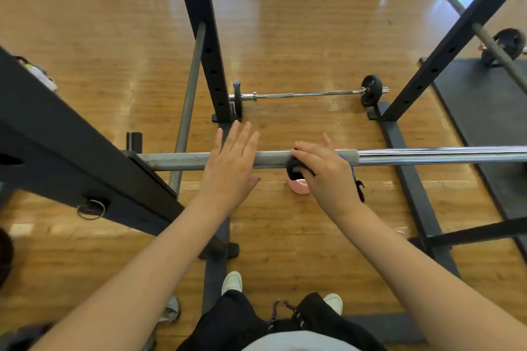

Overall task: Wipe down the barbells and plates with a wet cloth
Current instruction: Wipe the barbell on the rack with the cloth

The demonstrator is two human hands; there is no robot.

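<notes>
Steel barbell shaft: dull grey and matte on its left part, bright chrome with lengthwise highlights on its right part. Long axis runs left to right across the view, racked on a black steel squat rack; left end meets the rack arm, right end runs out of view.

Right hand: fingers curled over the shaft, clamped on a dark bunched cloth pressed against the bar near the grey-to-chrome change. A purple cord hangs by the wrist.

Left hand: flat, fingers straight and together, lying over the grey section, just beside the right hand, holding nothing.

Pink round container on the floor below the bar, partly hidden by the right hand.

Second barbell with small black plates lies on the floor beyond, also left to right.

Glossy wooden plank floor; dark rubber mat at right.
</notes>
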